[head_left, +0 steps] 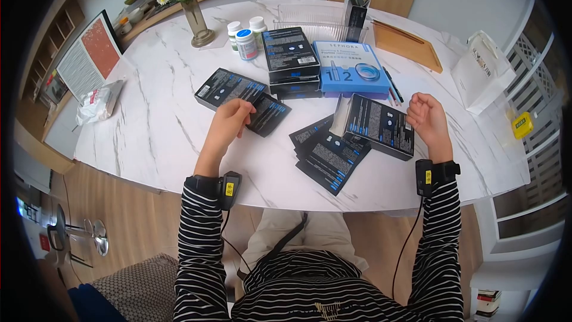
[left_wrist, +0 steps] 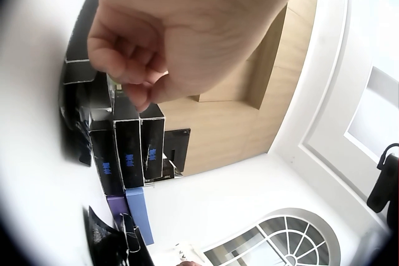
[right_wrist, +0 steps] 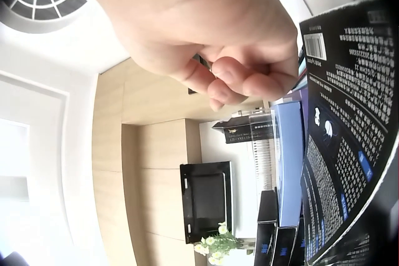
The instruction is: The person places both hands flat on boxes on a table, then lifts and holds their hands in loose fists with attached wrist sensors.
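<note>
A person in a striped top sits at the near edge of a white marbled bench [head_left: 149, 125] strewn with black cartons. The left hand [head_left: 229, 120] lies on the bench with its fingers curled down onto a small flat black box [head_left: 267, 114], touching its near left corner; the left wrist view shows the fingers bent with the fingertips drawn together, but whether they actually pinch the box cannot be told. Just left and farther off lies another flat black box [head_left: 229, 87], touching the first.

The right hand [head_left: 426, 118] is raised off the bench, its fingers loosely curled inward and holding nothing that the head view shows. In the right wrist view a small dark edge appears between the fingers, too small to identify. Just left of that hand a larger black box [head_left: 381, 125] stands tilted, one end flap open, leaning over a fan of flat black boxes [head_left: 328, 152] lying in the middle of the bench.

Farther off are a stack of black boxes [head_left: 290, 59] and, right of it, a blue Sephora box [head_left: 348, 68]. Beyond those stand white pill bottles [head_left: 246, 39], a vase of daisies [head_left: 193, 6], a wooden tray [head_left: 408, 45] and a white paper bag [head_left: 482, 71] at far right.
</note>
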Tool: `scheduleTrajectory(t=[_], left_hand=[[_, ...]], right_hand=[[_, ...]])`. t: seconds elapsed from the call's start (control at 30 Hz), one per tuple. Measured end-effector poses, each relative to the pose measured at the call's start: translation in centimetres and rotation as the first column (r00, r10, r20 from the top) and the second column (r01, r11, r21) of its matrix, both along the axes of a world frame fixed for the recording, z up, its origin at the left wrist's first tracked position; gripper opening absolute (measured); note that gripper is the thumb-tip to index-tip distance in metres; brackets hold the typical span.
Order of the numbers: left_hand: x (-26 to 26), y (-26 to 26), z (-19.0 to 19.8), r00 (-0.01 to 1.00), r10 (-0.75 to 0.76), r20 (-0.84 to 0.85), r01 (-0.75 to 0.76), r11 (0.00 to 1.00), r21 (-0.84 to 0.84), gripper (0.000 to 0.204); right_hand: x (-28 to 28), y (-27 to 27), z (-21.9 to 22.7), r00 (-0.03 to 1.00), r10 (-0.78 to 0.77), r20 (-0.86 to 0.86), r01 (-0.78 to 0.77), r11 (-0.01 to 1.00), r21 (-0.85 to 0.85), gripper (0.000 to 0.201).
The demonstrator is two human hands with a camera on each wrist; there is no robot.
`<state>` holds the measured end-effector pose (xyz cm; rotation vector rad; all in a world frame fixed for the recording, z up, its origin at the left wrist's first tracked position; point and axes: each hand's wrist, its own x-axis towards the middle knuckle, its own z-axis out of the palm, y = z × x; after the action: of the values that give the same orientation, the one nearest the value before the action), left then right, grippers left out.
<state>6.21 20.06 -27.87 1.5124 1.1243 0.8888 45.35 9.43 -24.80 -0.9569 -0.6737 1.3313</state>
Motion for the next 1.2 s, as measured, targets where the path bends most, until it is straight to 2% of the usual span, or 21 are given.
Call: scheduleTrajectory(t=[0.5, 0.63, 0.93, 1.0, 1.1, 1.2], left_hand=[[0.3, -0.5, -0.2, 0.997, -0.049, -0.058, 0.050, 0.999, 0.020, 0.023], [0.1, -0.5, -0.3, 0.998, -0.023, -0.061, 0.025, 0.999, 0.029, 0.023], [-0.9, 0.3, -0.2, 0.988, 0.149, 0.035, -0.150, 0.988, 0.021, 0.022], [-1.1, 0.7, -0.5, 0.956, 0.192, 0.222, -0.196, 0.981, -0.006, 0.020], [-1.3, 0.9, -0.4, 0.925, 0.204, 0.322, -0.204, 0.978, -0.034, 0.021], [-1.3, 1.1, -0.4, 0.916, 0.222, 0.335, -0.219, 0.975, -0.047, 0.021]], right_hand=[[0.2, -0.3, -0.4, 0.995, -0.064, 0.071, 0.066, 0.998, -0.016, 0.016], [0.1, -0.6, -0.2, 0.995, -0.074, 0.069, 0.075, 0.997, -0.014, 0.016], [0.3, -0.5, -0.1, 0.997, -0.074, -0.019, 0.074, 0.997, -0.026, 0.015], [0.6, -0.2, -0.2, 0.994, -0.073, -0.086, 0.071, 0.997, -0.031, 0.015], [0.5, 0.0, -0.1, 0.992, -0.057, -0.115, 0.055, 0.998, -0.025, 0.015], [0.4, 0.2, -0.1, 0.991, -0.050, -0.128, 0.047, 0.999, -0.020, 0.016]])
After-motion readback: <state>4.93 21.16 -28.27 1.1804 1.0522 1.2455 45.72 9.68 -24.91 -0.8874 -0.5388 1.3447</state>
